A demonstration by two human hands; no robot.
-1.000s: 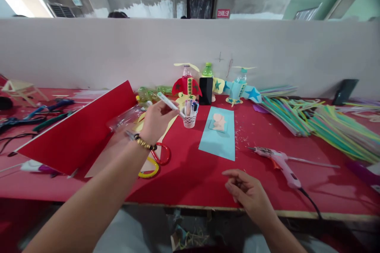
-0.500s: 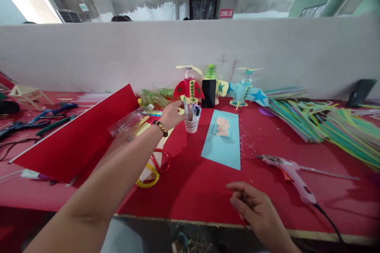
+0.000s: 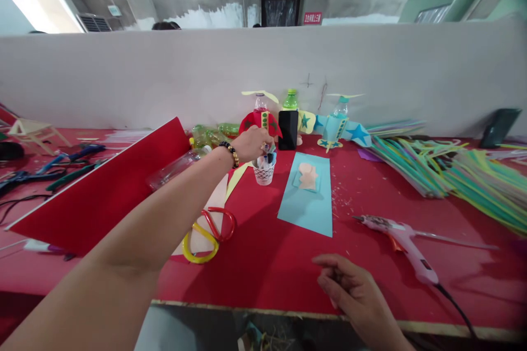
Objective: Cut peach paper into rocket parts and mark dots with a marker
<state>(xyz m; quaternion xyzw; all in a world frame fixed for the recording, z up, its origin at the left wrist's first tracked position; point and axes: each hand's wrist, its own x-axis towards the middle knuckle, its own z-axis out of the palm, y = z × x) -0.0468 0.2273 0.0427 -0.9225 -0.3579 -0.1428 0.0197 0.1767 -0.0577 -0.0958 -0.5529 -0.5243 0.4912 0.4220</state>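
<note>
My left hand [image 3: 252,144] reaches over a small white cup [image 3: 264,176] with a black criss-cross pattern. Its fingers are bent together on the tops of the pens [image 3: 265,160] standing in the cup, and seem to pinch one; the fingertips are partly hidden. Low on the right, my right hand [image 3: 349,288] hovers by the table's front edge with nothing in it, fingers loosely bent and apart. Between the hands lies a light blue sheet [image 3: 307,216] with peach cut-out pieces [image 3: 308,175] on it. Scissors with red and yellow handles [image 3: 222,225] rest under my left forearm.
A pink glue gun [image 3: 401,236] with its cord lies at right. Behind stand bottle planes in red [image 3: 249,122] and blue [image 3: 335,126], and a black phone [image 3: 287,129]. Coloured strips [image 3: 415,167] are heaped far right. A red board [image 3: 123,186] leans at left.
My left hand has moved right, from beside the cup to over it, and its fingers have come down onto the pens. My right hand has hardly moved.
</note>
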